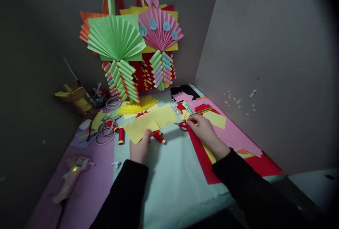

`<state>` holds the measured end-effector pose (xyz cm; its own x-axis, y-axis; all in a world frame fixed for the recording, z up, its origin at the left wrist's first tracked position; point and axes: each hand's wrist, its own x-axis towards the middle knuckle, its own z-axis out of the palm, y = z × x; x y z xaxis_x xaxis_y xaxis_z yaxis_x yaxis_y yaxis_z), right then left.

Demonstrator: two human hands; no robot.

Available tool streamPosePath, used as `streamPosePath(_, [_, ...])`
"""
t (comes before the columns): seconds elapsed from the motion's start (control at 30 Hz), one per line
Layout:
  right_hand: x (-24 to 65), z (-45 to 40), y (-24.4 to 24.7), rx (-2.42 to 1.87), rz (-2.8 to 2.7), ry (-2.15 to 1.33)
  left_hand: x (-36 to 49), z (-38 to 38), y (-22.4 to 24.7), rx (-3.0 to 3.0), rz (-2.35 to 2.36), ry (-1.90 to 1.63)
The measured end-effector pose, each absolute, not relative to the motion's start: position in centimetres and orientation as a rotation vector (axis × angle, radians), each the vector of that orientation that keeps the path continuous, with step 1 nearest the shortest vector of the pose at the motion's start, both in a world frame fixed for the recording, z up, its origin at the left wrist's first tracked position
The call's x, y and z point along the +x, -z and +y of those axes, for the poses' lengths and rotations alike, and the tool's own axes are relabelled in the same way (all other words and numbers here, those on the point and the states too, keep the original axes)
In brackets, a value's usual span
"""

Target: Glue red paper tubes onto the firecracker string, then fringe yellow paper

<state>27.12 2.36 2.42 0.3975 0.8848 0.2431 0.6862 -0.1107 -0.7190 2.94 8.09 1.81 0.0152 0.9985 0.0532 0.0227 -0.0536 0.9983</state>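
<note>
My left hand (140, 147) is closed on a pale yellow paper strip (148, 121), thumb on top, and holds it above the table. The strip's right end is cut into a fringe. My right hand (201, 130) is to the right of the strip, apart from it, with thumb and fingers drawn together. What they hold, if anything, is hidden. Red-handled scissors (182, 126) lie right beside its fingertips; I cannot tell if they touch. Red paper rolls with yellow ends (159, 137) lie under and behind the strip, and another red roll (121, 136) stands to the left.
A pink glue gun (71, 179) with a green light lies at the left. Behind it are bangle-like rings (105, 131). A yellow pleated fan (137, 105) lies at the back. Red paper (202, 162) covers the right side. Paper fan hangings (116, 38) hang against the wall.
</note>
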Motion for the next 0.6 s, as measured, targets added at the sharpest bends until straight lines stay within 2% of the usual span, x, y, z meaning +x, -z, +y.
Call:
streamPosePath(0.13, [27.4,3.1,-1.1,-2.128,-1.663,-0.078,3.3,8.1,-1.9,1.090,1.080,-1.279])
streamPosePath(0.27, [27.2,3.8,-0.4,-2.295,-1.713,-0.042,3.4,7.8,-1.9,1.088,1.107,-1.268])
streamPosePath(0.4, [26.8,3.9,-0.7,-2.328,-1.744,-0.076,3.4,7.9,-1.4,1.090,1.141,-1.281])
streamPosePath(0.6, [25.8,3.4,-1.2,-2.327,-1.904,0.112,3.5,8.0,-0.5,1.076,1.144,-1.284])
